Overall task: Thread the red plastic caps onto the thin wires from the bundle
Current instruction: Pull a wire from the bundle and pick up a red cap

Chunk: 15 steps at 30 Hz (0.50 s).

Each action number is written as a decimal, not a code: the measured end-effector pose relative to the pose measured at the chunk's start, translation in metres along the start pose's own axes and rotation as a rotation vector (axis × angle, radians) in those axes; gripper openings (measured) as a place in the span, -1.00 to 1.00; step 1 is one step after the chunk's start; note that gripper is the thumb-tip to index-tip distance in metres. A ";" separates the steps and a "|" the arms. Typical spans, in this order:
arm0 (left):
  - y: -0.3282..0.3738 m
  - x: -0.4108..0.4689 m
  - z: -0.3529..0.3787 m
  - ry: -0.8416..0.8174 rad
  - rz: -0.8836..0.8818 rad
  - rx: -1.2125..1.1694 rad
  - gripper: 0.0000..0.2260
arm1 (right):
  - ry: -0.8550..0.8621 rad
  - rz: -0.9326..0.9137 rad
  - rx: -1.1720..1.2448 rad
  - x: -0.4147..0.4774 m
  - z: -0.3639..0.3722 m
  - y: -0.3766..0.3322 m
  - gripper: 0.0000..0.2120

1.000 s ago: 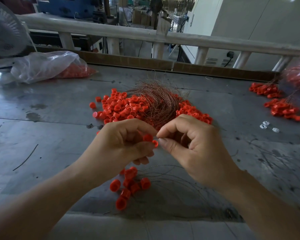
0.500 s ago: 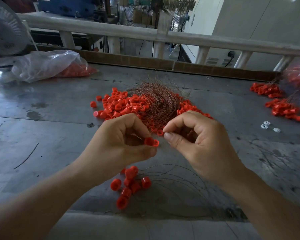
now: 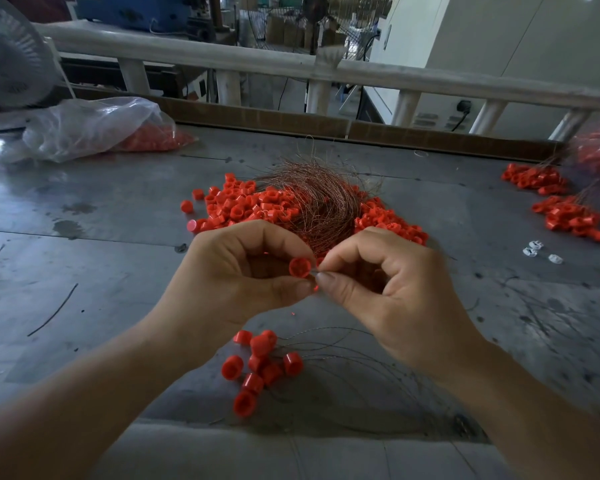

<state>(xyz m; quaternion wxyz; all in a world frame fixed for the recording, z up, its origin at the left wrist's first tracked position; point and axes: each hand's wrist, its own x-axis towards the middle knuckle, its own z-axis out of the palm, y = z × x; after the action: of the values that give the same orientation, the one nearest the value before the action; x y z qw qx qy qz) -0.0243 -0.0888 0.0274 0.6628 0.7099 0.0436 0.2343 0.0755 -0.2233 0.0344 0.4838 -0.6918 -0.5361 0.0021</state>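
My left hand (image 3: 243, 275) pinches a red cap (image 3: 299, 267) between thumb and forefinger, its open end facing me. My right hand (image 3: 378, 289) pinches a thin wire end (image 3: 315, 273) right beside the cap; the wire is too fine to follow. Behind both hands lies the coppery wire bundle (image 3: 323, 199) on a pile of loose red caps (image 3: 253, 206). Below my hands, several red caps on wires (image 3: 260, 365) lie on the grey table (image 3: 101, 271), their wires fanning right.
A clear plastic bag with red caps (image 3: 94, 128) lies far left, next to a fan (image 3: 7, 60). More red caps on wires (image 3: 565, 213) sit far right, with small white pieces (image 3: 537, 251) nearby. A wooden rail (image 3: 257, 64) bounds the far edge.
My hands came together again; the cap in my left hand turned its open end toward me, and my right fingertips now meet it.
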 end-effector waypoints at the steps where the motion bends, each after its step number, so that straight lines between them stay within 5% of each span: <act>1: 0.000 0.000 0.001 0.004 -0.001 0.005 -0.77 | 0.007 -0.004 0.000 0.000 0.000 0.000 -0.89; 15: 0.001 -0.001 0.000 -0.008 -0.017 -0.024 -0.65 | -0.006 0.027 -0.024 0.000 -0.003 0.002 -0.91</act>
<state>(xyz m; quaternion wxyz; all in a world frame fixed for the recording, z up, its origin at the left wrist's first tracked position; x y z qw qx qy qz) -0.0252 -0.0892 0.0280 0.6734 0.7024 0.0444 0.2263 0.0782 -0.2254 0.0350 0.4737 -0.7046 -0.5283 0.0044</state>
